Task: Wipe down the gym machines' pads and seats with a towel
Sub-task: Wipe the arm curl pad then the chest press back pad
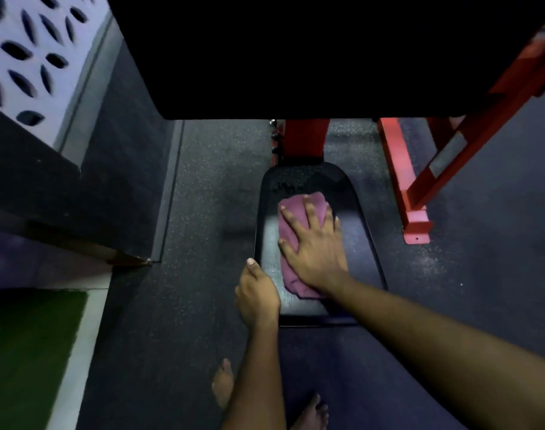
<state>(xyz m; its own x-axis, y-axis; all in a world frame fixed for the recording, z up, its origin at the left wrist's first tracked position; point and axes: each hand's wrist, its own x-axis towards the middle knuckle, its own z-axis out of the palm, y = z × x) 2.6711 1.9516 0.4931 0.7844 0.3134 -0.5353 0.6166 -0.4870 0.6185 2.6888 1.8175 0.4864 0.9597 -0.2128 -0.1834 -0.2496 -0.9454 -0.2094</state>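
Both hands meet the black seat [358, 243]: right hand [314, 246] presses the purple towel [293, 279] flat, fingers spread; left hand [257, 293] grips its edge.

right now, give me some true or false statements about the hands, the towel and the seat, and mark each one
1. The right hand presses flat on the crumpled purple cloth towel. True.
2. The towel lies on the floor. False: it lies on the black padded seat.
3. The left hand holds the seat's left edge. True.
4. The machine's frame is blue. False: it is a red metal frame.
5. Both hands are on the towel. False: only the right hand is.
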